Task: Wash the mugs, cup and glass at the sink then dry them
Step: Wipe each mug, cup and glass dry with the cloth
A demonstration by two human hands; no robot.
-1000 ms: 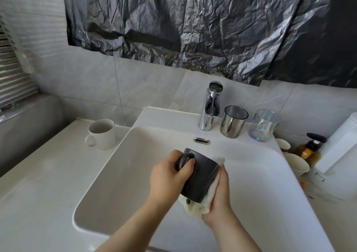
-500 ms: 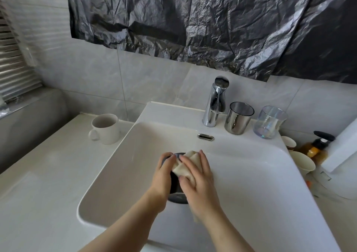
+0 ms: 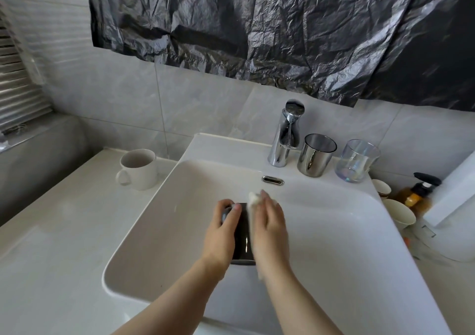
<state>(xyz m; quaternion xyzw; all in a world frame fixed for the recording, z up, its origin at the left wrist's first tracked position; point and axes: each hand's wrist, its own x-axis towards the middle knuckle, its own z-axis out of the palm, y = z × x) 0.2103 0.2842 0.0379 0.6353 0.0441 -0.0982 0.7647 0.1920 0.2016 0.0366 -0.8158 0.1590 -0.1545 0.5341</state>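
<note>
**Dark mug [image 3: 241, 232] wiped with cloth over white sink**

The mug is held tilted above the basin of the sink [image 3: 180, 232], toward its near edge, with one end turned to the camera. It is gripped by the left hand [image 3: 221, 234], whose fingers are curled round the side that bears the handle, with the thumb laid over the top. A pale cloth [image 3: 254, 199] is pressed against the opposite side by the right hand [image 3: 271, 229], its fingers stretched out almost straight. The thumb is hidden. A scrap of the cloth is seen past the fingertips and another below the wrist.

Farther back, an oval overflow slot [image 3: 273, 180] is set in the rear wall of the basin. A white mug [image 3: 140, 169] is stood upright on the pale counter [image 3: 51, 232] just left of the sink, its handle turned to the left.

On the ledge behind the basin, a chrome tap [image 3: 285, 139], a steel cup [image 3: 314, 156] and a clear glass [image 3: 356, 161] are lined up from left to right, the two vessels upright and close together. To the right of the sink, two small pale cups [image 3: 399, 214] are set beside an amber pump bottle [image 3: 417, 196] with a black head.

The grey tiled wall behind is partly covered by a crumpled black plastic sheet [image 3: 282, 26]. A slatted blind [image 3: 18, 90] is seen at the far left.
</note>
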